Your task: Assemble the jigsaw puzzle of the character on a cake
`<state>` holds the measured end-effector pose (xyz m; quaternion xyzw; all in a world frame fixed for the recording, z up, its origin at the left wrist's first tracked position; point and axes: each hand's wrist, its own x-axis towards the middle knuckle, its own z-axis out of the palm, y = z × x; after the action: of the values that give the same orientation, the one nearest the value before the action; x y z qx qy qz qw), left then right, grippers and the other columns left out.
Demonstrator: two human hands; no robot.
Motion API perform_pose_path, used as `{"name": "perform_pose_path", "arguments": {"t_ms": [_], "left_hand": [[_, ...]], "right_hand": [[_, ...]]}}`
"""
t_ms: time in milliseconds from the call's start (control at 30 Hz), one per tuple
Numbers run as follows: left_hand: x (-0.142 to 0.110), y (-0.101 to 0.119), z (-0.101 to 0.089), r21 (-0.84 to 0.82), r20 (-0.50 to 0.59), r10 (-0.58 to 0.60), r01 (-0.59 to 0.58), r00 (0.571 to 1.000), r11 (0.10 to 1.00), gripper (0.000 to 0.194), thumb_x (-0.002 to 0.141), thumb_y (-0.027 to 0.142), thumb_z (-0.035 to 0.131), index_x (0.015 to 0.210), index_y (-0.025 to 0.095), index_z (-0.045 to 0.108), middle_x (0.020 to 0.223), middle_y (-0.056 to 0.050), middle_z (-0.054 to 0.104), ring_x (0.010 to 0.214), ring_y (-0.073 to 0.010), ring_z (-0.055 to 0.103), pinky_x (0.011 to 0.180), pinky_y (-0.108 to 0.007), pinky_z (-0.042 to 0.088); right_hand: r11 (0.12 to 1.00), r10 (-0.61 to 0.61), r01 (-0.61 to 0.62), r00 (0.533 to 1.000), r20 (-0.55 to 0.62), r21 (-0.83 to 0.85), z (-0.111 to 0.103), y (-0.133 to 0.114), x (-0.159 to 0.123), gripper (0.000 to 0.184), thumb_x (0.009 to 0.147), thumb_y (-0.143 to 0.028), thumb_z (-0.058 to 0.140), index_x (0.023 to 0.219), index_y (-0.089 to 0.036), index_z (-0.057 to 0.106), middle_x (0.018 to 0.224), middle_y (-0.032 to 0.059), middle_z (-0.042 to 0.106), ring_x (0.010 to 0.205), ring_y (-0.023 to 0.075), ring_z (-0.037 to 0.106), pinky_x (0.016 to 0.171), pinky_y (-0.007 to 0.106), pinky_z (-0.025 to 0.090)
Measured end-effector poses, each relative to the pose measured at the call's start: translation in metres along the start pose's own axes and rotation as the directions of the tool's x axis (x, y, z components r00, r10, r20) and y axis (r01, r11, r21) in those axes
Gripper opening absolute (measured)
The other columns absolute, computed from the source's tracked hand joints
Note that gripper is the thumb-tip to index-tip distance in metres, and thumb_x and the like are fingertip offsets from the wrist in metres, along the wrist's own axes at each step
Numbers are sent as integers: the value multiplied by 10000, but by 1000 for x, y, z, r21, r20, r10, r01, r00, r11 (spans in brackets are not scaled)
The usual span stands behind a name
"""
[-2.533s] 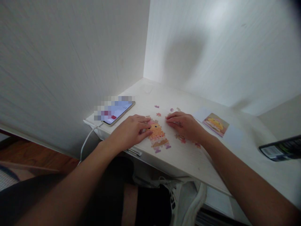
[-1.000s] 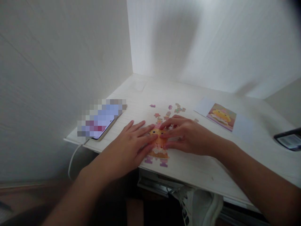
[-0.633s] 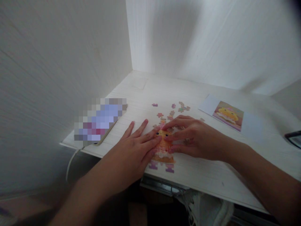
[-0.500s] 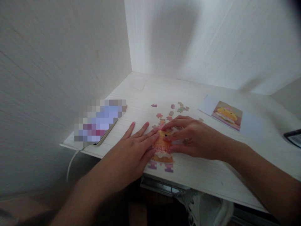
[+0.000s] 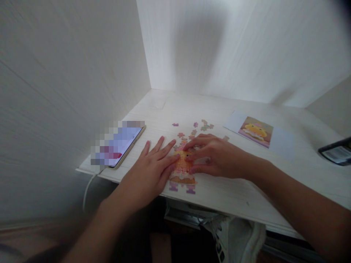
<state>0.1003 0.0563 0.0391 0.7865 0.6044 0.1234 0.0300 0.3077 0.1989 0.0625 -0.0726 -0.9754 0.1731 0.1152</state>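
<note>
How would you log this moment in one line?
left hand: spread, touching puzzle; right hand: touching puzzle; loose pieces: beyond puzzle; phone: left of puzzle; printed picture: right of puzzle

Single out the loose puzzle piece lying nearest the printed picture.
The tan piece just beyond the right hand, lying by itself; the other visible loose pieces lie farther left, away from the printed picture.

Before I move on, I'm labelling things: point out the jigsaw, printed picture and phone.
Jigsaw (image 5: 182, 167), head view: its orange middle.
Printed picture (image 5: 255, 131), head view: its yellow middle.
Phone (image 5: 126, 143), head view: its lit screen.
</note>
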Motion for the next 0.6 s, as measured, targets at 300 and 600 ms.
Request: {"name": "perform_pose_path", "arguments": {"t_ms": [300, 600], "left_hand": [[-2, -2, 4, -72, -88, -36, 29, 995, 997, 330, 1014, 320, 474, 1308, 257, 611, 1524, -18, 416, 1461, -229, 304, 1230, -562, 204], [-2, 2, 1, -17, -88, -56, 55, 995, 998, 282, 1008, 337, 490, 1209, 267, 674, 1513, -18, 432, 1439, -293, 336, 1195, -628, 222]], "right_hand": [[999, -5, 3, 999, -48, -35, 6, -2, 0, 355, 906, -468, 651, 1134, -202, 712, 1203, 89, 681, 1113, 240, 613, 1040, 443, 448], [981, -61, 62, 998, 10, -186, 10, -10, 1, 333, 966, -439, 563, 1181, -221, 695, 1281, 97, 635, 1116, 255, 605, 1023, 462, 456]]}}
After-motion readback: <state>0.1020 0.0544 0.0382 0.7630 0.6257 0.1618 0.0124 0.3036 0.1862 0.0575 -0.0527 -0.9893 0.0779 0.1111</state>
